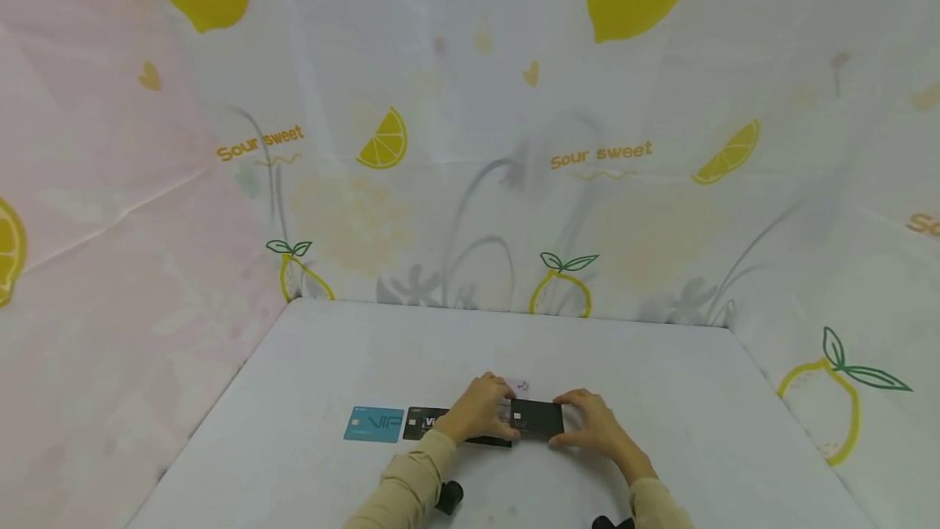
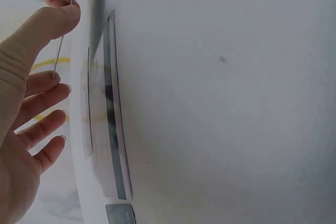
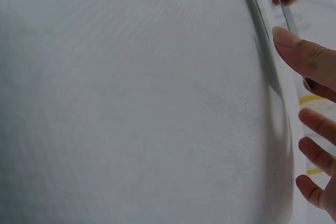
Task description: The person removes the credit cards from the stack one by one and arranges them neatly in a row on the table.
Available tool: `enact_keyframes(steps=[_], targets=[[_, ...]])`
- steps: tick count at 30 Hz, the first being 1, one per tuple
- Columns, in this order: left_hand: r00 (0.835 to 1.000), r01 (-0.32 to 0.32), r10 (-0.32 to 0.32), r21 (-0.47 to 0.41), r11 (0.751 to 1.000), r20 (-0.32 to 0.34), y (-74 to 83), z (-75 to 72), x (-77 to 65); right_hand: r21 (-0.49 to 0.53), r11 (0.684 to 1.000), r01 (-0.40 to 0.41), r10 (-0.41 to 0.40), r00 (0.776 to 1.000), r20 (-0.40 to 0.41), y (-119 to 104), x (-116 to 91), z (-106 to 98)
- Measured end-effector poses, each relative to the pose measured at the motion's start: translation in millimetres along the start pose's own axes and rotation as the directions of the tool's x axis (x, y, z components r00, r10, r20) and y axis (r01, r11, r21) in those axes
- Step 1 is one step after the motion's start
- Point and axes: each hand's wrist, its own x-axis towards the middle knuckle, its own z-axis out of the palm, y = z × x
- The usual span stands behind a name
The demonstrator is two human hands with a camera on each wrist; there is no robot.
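Observation:
Both hands hold a black bank card (image 1: 538, 420) between them, face up with a small chip at its left. My left hand (image 1: 479, 411) pinches the card's left edge with thumb and forefinger. At the opposite edge, the thumb and forefinger of my right hand (image 1: 596, 429) grip it. Both wrist views show the card edge-on, raised over the table, the other fingers spread loosely. Under the left hand lies another dark card (image 1: 494, 441), mostly hidden. A pale card (image 1: 520, 387) with a pinkish pattern shows just behind the hands.
To the left, a blue card marked VIP (image 1: 374, 424) lies beside a black card (image 1: 414, 423) with white lettering, on the white table (image 1: 308, 374). Lemon-printed cloth (image 1: 455, 211) walls the back and sides. Dark wrist-worn pieces (image 1: 450, 497) show below the sleeves.

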Motion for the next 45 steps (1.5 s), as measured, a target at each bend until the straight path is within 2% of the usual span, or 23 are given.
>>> enact_keyframes(steps=[5,9,15,23,30,39,45], targets=[[1.000,0.011,-0.011,0.001,1.000,0.017,0.2,5.5,1.4,-0.040,0.997,-0.068,0.068,0.998,-0.003,0,-2,3],[0.999,0.028,-0.029,0.020,0.999,0.020,0.0,9.2,2.1,-0.043,0.995,-0.094,0.094,0.996,-0.002,1,-1,4],[0.996,0.074,-0.074,0.000,0.997,0.041,-1.7,13.8,0.0,-0.045,0.991,-0.122,0.123,0.992,0.005,2,0,7],[0.995,0.096,-0.096,-0.017,0.995,0.027,-5.8,11.9,-3.9,-0.030,0.993,-0.112,0.112,0.993,0.020,-3,5,8],[0.992,0.112,-0.110,-0.033,0.993,0.059,-5.2,13.2,-6.7,-0.048,0.992,-0.119,0.120,0.992,0.027,0,3,10],[0.992,0.107,-0.103,-0.052,0.993,0.071,-0.8,16.8,-7.5,-0.016,0.991,-0.131,0.132,0.990,0.042,-5,-6,4],[0.989,0.116,-0.111,-0.054,0.992,0.096,1.3,17.4,-8.2,-0.033,0.998,-0.061,0.061,0.998,0.013,-4,-11,4]])
